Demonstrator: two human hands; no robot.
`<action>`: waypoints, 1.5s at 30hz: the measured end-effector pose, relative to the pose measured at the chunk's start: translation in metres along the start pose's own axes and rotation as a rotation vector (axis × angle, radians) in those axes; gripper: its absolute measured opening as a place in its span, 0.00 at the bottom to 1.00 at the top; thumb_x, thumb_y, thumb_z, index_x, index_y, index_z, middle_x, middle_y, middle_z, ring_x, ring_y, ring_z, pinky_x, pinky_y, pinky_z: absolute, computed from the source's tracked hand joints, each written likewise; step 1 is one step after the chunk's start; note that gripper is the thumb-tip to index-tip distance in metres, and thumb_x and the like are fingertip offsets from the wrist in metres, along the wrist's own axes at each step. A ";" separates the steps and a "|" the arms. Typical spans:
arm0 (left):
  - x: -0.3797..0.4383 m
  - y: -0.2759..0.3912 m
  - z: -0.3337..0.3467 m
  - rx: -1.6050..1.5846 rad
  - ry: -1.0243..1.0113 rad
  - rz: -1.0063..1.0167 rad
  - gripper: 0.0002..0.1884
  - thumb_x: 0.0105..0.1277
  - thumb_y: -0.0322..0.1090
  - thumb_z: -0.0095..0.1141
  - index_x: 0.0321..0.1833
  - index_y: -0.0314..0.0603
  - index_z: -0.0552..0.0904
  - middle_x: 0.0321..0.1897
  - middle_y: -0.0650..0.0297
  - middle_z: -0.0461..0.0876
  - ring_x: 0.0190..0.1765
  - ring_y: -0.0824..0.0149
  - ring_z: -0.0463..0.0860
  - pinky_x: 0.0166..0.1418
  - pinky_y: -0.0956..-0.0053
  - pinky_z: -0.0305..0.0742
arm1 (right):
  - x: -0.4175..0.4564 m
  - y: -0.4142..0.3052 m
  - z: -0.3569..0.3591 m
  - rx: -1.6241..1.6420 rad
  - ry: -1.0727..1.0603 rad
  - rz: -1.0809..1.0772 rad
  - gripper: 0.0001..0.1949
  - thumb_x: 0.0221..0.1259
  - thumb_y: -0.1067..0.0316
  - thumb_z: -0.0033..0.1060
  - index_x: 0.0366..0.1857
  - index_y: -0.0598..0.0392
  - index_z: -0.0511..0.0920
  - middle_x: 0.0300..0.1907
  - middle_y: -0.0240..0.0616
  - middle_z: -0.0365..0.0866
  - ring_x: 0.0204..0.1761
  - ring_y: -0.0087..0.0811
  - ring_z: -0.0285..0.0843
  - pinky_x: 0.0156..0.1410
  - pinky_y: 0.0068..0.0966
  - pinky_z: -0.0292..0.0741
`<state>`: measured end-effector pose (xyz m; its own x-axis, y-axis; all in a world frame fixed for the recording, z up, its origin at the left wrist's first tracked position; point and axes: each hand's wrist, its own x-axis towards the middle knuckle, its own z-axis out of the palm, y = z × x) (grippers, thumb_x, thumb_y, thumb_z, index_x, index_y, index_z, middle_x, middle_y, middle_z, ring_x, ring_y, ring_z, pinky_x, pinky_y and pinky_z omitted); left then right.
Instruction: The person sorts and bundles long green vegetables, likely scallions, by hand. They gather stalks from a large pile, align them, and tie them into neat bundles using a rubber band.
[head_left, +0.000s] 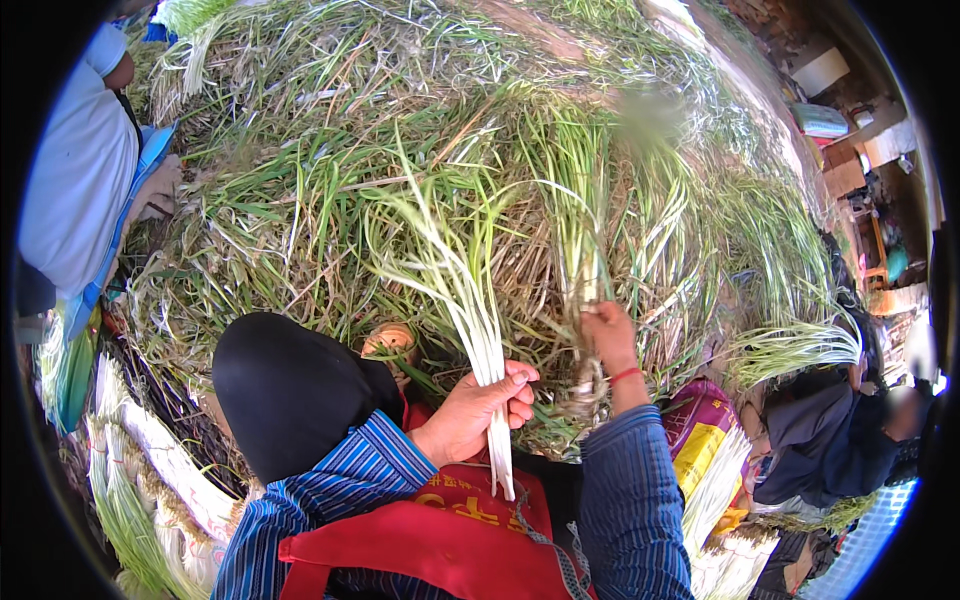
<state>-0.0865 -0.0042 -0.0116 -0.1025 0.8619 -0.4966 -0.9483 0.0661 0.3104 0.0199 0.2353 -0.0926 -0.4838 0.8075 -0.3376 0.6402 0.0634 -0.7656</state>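
My left hand (480, 412) is closed around a small bunch of cleaned white-stemmed green shoots (480, 337). Their white ends point down towards my lap, and the leaves fan out upward. To the right, my right hand (611, 337) has its fingers closed on a shoot (589, 289) in front of a standing bundle of long green shoots (570, 165). Motion blurs that shoot and the brownish roots (585, 394) below the hand. A red apron (442, 547) with yellow writing covers my lap.
Loose leaves and uncleaned shoots (300, 187) cover the ground ahead. Cleaned bundles (127, 502) lie at lower left, and more white stalks (716, 480) rest on a purple and yellow sack (697, 427) at right. One person (82, 172) sits left, another (832, 442) right.
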 end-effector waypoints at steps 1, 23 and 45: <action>0.001 -0.001 -0.001 -0.023 -0.041 0.016 0.10 0.66 0.35 0.52 0.45 0.39 0.76 0.28 0.66 0.76 0.29 0.72 0.78 0.32 0.82 0.75 | -0.002 -0.011 -0.016 0.034 0.041 0.066 0.04 0.53 0.76 0.57 0.31 0.53 0.76 0.29 0.29 0.78 0.29 0.21 0.71 0.33 0.18 0.70; 0.012 -0.013 -0.007 0.140 -0.063 0.029 0.13 0.65 0.33 0.53 0.50 0.37 0.75 0.34 0.62 0.78 0.33 0.72 0.79 0.37 0.81 0.76 | -0.005 -0.041 -0.058 0.019 0.003 0.028 0.03 0.57 0.68 0.54 0.30 0.52 0.77 0.25 0.28 0.72 0.28 0.22 0.65 0.35 0.21 0.66; 0.024 0.016 0.003 0.172 0.103 0.311 0.21 0.61 0.31 0.57 0.57 0.36 0.71 0.35 0.61 0.78 0.31 0.73 0.76 0.34 0.82 0.72 | -0.115 -0.060 -0.050 0.522 -0.359 -0.201 0.09 0.59 0.75 0.54 0.43 0.57 0.75 0.35 0.31 0.80 0.35 0.16 0.73 0.41 0.13 0.70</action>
<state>-0.1033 0.0191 -0.0162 -0.4154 0.7998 -0.4333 -0.8039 -0.0999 0.5863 0.0672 0.1676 0.0191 -0.7902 0.5583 -0.2527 0.1874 -0.1725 -0.9670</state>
